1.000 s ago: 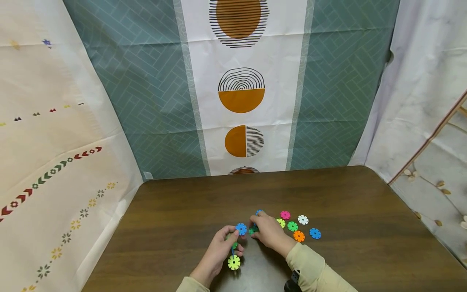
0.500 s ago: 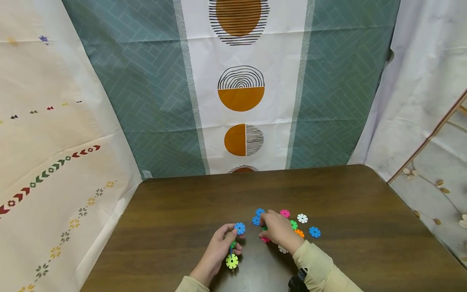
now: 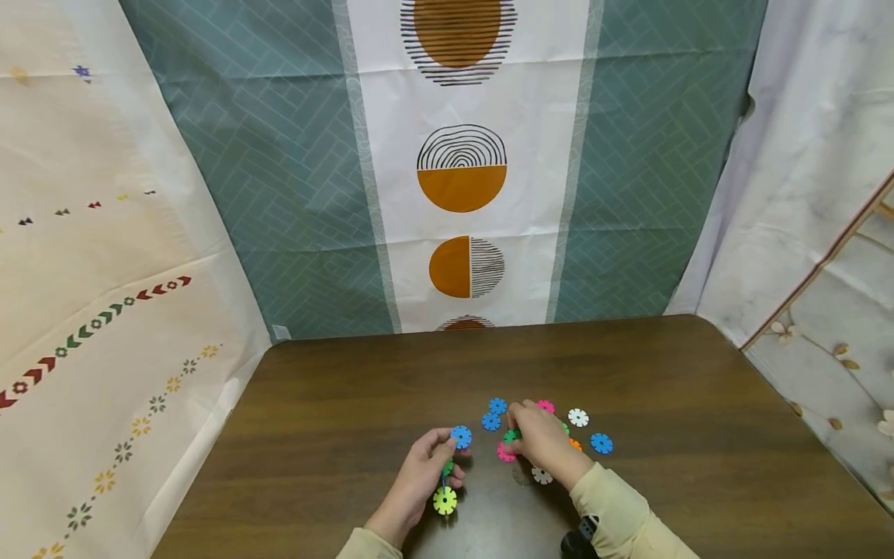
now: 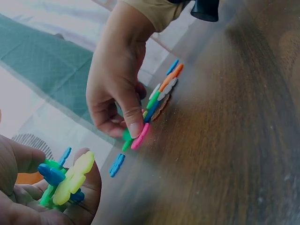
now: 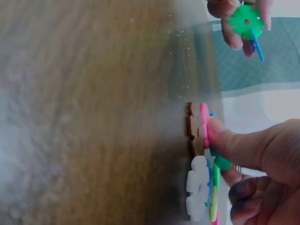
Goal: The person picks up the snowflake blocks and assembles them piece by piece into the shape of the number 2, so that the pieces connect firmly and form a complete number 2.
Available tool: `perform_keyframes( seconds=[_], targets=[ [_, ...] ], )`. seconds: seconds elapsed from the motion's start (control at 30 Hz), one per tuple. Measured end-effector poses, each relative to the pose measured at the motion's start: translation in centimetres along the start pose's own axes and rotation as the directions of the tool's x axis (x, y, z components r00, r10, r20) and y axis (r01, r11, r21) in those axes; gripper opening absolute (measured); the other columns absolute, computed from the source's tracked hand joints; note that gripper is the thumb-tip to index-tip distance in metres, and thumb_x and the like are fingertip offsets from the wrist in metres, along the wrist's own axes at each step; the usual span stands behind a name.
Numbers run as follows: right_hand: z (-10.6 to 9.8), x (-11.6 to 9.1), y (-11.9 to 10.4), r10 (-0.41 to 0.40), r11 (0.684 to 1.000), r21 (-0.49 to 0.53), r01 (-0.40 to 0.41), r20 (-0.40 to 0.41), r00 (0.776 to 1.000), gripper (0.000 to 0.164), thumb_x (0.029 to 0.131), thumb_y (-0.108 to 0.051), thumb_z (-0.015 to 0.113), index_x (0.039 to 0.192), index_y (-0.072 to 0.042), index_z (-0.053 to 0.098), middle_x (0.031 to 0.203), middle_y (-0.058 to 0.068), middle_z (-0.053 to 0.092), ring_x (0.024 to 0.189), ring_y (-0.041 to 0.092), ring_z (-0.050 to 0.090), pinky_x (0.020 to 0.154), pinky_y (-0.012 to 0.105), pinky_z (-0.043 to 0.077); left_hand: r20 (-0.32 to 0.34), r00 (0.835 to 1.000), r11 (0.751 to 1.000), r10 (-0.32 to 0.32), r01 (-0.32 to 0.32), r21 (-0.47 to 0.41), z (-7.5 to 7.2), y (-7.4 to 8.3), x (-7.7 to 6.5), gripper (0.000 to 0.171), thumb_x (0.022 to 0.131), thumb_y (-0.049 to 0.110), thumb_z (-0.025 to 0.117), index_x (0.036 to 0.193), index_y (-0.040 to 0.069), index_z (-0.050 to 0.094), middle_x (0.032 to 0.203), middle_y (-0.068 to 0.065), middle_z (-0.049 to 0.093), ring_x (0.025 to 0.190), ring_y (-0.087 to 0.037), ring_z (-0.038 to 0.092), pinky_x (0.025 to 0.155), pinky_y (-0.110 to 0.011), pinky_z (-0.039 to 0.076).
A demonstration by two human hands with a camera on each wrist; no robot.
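My left hand [image 3: 421,470] grips a small cluster of joined, notched plastic discs: a yellow disc [image 3: 445,501], a green disc [image 5: 246,22] and a blue disc [image 3: 461,437]. Fingers cover part of the cluster. Just above the tabletop, my right hand [image 3: 541,439] pinches a loose green disc [image 3: 512,436] between thumb and fingers. A pink disc [image 3: 506,452] sits right by that thumb, seeming to touch it in the left wrist view. Beside the right hand lie two blue discs [image 3: 491,421], a white disc [image 3: 542,475] and a brown disc [image 5: 195,129].
On the brown wooden table [image 3: 335,404], more loose discs lie past the right hand: another white disc [image 3: 578,418], a blue disc [image 3: 601,443], an orange one and a further pink disc [image 3: 546,406]. Patterned cloths hang behind and at both sides.
My right hand has moved right with the green disc, uncovering the two blue discs and the pink disc. The left hand has stayed almost still with its cluster.
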State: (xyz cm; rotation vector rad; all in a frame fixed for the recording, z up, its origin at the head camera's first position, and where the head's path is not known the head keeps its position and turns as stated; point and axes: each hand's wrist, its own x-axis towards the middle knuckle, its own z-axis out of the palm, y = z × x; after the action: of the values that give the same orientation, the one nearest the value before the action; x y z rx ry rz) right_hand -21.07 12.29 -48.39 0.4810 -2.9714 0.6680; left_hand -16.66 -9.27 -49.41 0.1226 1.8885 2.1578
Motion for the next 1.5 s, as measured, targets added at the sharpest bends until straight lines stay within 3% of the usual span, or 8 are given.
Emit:
perform_keyframes(
  seconds=[0.2, 0.27, 0.4, 0.5, 0.67, 0.9, 1.2, 1.5],
  targets=[
    [-0.1, -0.3, 0.0, -0.024, 0.977, 0.208, 0.041, -0.084, 0.996, 0.017, 0.079, -0.018, 0.081, 0.076, -0.016, 0.065, 0.06, -0.01, 0.052, 0.053, 0.005, 0.04, 0.051, 0.024, 0.036, 0.02, 1.0, 0.999, -0.017, 0.016, 0.031, 0.4, 0.3, -0.1, 0.043, 0.104, 0.021, 0.049, 0.138, -0.004, 0.044, 0.11, -0.027, 0.063, 0.066, -0.013, 0.061, 0.063, -0.027, 0.055],
    [-0.2, -0.3, -0.2, -0.066, 0.934, 0.347, 0.088, -0.075, 0.995, 0.003, 0.087, -0.013, 0.073, 0.086, -0.012, 0.07, 0.063, -0.006, 0.059, 0.054, 0.006, 0.049, 0.053, 0.024, 0.044, 0.018, 1.0, 0.999, -0.021, 0.021, 0.039, 0.4, 0.4, -0.1, 0.045, 0.104, 0.022, 0.048, 0.142, -0.002, 0.042, 0.11, -0.027, 0.063, 0.066, -0.013, 0.061, 0.064, -0.028, 0.055],
    [-0.4, -0.6, -0.5, -0.136, 0.808, 0.579, 0.112, -0.002, 0.991, 0.007, 0.098, -0.006, 0.057, 0.099, -0.003, 0.064, 0.073, 0.009, 0.066, 0.062, 0.018, 0.062, 0.057, 0.028, 0.053, 0.017, 1.0, 0.998, -0.018, 0.017, 0.053, 0.6, 0.5, 0.1, 0.045, 0.104, 0.023, 0.048, 0.142, -0.001, 0.042, 0.11, -0.026, 0.063, 0.066, -0.014, 0.062, 0.064, -0.03, 0.056],
    [-0.2, -0.7, -0.7, -0.153, 0.773, 0.624, 0.111, 0.014, 0.988, 0.005, 0.1, -0.008, 0.055, 0.097, -0.004, 0.058, 0.079, 0.013, 0.068, 0.067, 0.023, 0.065, 0.06, 0.029, 0.054, 0.026, 1.0, 0.998, -0.012, 0.01, 0.061, 0.8, 0.6, 0.1, 0.045, 0.105, 0.024, 0.047, 0.142, -0.001, 0.043, 0.109, -0.024, 0.063, 0.066, -0.014, 0.062, 0.064, -0.031, 0.056],
    [0.1, -0.9, -0.9, -0.164, 0.779, 0.611, 0.14, -0.017, 0.986, 0.006, 0.099, -0.009, 0.056, 0.094, -0.007, 0.057, 0.074, 0.01, 0.067, 0.063, 0.024, 0.065, 0.056, 0.028, 0.053, 0.044, 0.999, 0.997, -0.004, 0.001, 0.078, 0.9, 0.5, 0.1, 0.043, 0.106, 0.024, 0.043, 0.138, -0.003, 0.046, 0.109, -0.02, 0.065, 0.067, -0.016, 0.063, 0.065, -0.033, 0.056],
    [0.4, -1.1, -1.0, -0.224, 0.854, 0.467, 0.231, -0.071, 0.972, 0.012, 0.097, -0.007, 0.059, 0.088, -0.012, 0.054, 0.064, -0.001, 0.061, 0.057, 0.014, 0.06, 0.054, 0.023, 0.048, 0.054, 0.999, 0.997, -0.003, -0.001, 0.08, 0.8, 0.2, 0.2, 0.039, 0.106, 0.022, 0.042, 0.132, -0.005, 0.051, 0.106, -0.021, 0.066, 0.067, -0.016, 0.063, 0.063, -0.03, 0.056],
    [0.6, -1.5, -1.3, -0.237, 0.902, 0.344, 0.26, -0.108, 0.965, 0.015, 0.097, -0.009, 0.06, 0.086, -0.016, 0.052, 0.061, -0.007, 0.056, 0.054, -0.001, 0.051, 0.05, 0.021, 0.043, 0.072, 0.995, 0.97, 0.07, -0.085, 0.23, 1.6, 0.5, 0.4, 0.034, 0.105, 0.01, 0.043, 0.132, -0.01, 0.051, 0.096, -0.02, 0.067, 0.06, -0.013, 0.057, 0.055, -0.023, 0.052],
    [0.8, -1.6, -1.7, -0.259, 0.894, 0.334, 0.298, -0.156, 0.953, 0.015, 0.095, -0.008, 0.062, 0.087, -0.015, 0.051, 0.063, -0.002, 0.06, 0.055, 0.002, 0.054, 0.053, 0.021, 0.043, 0.07, 0.997, 0.967, 0.044, -0.06, 0.247, 1.7, 0.6, 0.6, 0.031, 0.104, 0.012, 0.045, 0.129, -0.004, 0.055, 0.095, -0.015, 0.066, 0.061, -0.016, 0.057, 0.055, -0.025, 0.051]
  ],
)
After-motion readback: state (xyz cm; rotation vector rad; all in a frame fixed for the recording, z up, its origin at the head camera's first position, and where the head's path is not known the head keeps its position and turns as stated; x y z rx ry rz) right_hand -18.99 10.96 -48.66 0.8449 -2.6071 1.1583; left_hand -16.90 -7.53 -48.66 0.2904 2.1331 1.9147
